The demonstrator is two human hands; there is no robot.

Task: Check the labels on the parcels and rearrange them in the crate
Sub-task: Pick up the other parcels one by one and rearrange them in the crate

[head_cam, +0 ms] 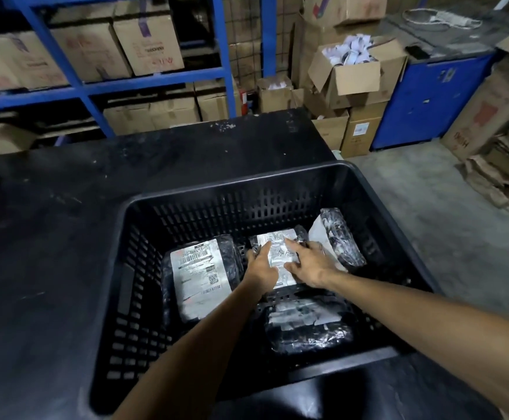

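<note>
A black slotted plastic crate point(126, 237) sits on a dark table and holds several black plastic-wrapped parcels with white labels. Both my hands reach down into it onto the middle parcel point(280, 253). My left hand point(261, 265) grips that parcel's left edge, thumb on the label. On its right side my right hand point(311, 263) presses with fingers spread. A larger parcel point(200, 275) lies flat at the left, label up. Another parcel point(308, 325) lies near the front wall. A fourth parcel point(338, 237) leans tilted at the back right.
The dark table point(65, 237) stretches left and behind the crate. Blue shelving point(95, 86) with cardboard boxes stands behind it. Open cartons point(350, 74) and a blue cabinet point(423, 101) stand at the back right, flattened cardboard point(502, 165) on the concrete floor at right.
</note>
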